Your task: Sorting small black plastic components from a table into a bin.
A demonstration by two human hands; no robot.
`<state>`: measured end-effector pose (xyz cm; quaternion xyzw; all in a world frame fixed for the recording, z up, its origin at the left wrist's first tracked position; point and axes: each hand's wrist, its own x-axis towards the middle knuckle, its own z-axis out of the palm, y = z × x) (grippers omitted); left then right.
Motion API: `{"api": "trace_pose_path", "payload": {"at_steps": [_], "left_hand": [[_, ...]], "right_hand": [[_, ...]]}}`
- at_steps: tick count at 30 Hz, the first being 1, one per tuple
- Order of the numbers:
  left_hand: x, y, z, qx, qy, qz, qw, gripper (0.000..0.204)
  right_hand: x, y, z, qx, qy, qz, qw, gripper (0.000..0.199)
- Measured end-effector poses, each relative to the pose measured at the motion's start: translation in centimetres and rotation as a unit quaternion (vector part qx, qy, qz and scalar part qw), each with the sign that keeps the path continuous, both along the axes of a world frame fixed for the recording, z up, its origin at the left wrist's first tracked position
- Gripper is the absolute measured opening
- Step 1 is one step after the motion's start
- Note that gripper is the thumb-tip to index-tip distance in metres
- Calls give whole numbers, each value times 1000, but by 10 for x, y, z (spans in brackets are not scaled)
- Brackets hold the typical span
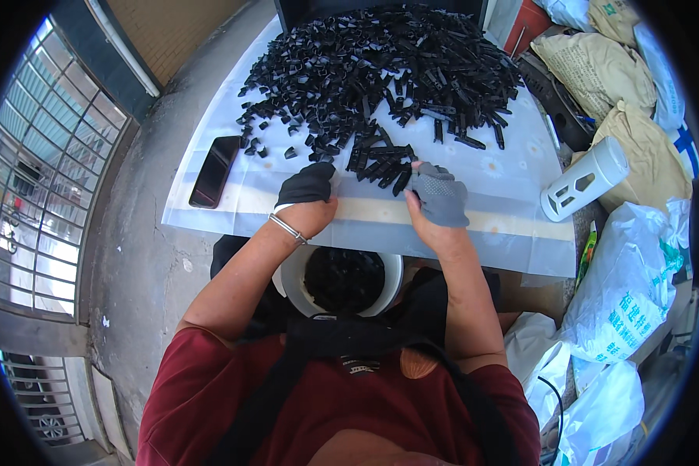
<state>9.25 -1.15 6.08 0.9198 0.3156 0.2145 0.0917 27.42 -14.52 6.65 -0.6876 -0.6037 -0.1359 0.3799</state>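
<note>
I had the strips at the near edge of the black heap, lying in a loose cluster on the tabletop between both hands. The right hand, in a grey glove, had its thumb and forefinger at the cluster's right end, a little apart from each other, beside the last strip; I could not tell whether that grip was clamped on it. The left hand, in a black glove, was curled with its palm hidden, so I could not tell whether its grip was on anything.

I judged the strips to be moulded plastic: light, stiff, fairly slick, and likelier to skid or tangle with a neighbour than to break, though a thin end might snap if bent. I would have pinched one across its narrow middle, on the long sides, with little force. The small square clips to the left looked just as light but hollow, so I favoured taking them by opposite walls without squeezing hard.
</note>
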Motion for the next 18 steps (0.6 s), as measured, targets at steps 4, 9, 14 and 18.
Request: {"api": "trace_pose_path", "payload": {"at_steps": [4,9,14,18], "left_hand": [[-7,-5,3,-86,-43,-22,995,24],[-10,-20,13,-248,-58,-43,966,28],[-13,-23,20,-332,-115,-109,930,41],[-16,-22,28,-376,-63,-107,918,38]], "right_hand": [[-15,-1,-1,-47,26,75,996,36],[-32,-3,-8,-86,78,175,978,29],[-44,-6,4,-181,61,200,961,22],[-49,-2,5,-72,63,231,968,20]]}}
